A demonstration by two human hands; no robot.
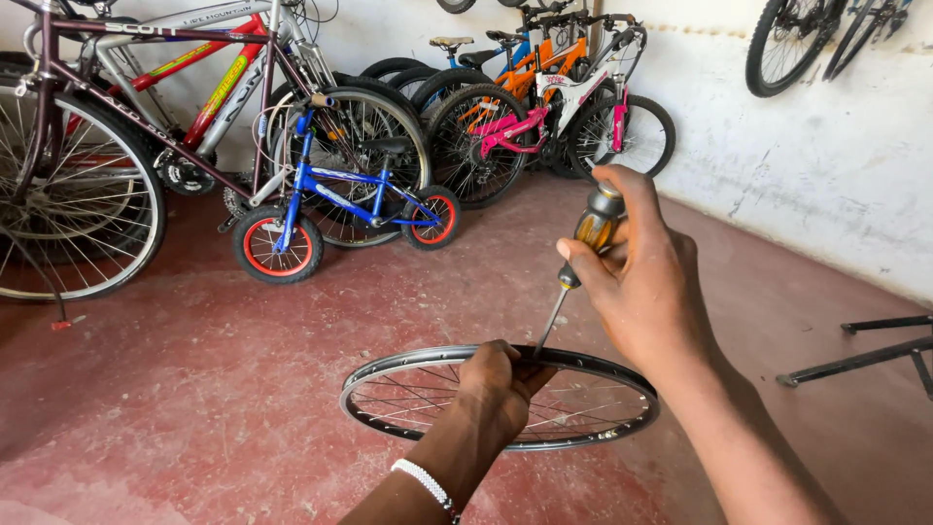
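Here the left hand (pixel 496 384) grips the wheel rim (pixel 389 367); screwdriver (pixel 575 261) tip beside that grip.

The left hand (pixel 496 384) grips the near rim of a bare spoked bicycle wheel (pixel 408 374). The right hand (pixel 637 272) holds a yellow-handled screwdriver (pixel 583 258), tip at the rim beside the left thumb. Parked bicycles (pixel 340 185) line the wall.

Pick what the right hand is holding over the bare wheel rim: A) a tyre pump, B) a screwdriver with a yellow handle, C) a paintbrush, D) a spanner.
B: the right hand grips a screwdriver with a yellow and grey handle, its tip pointing down at the wheel rim, which the left hand grasps at its near edge above the red floor.
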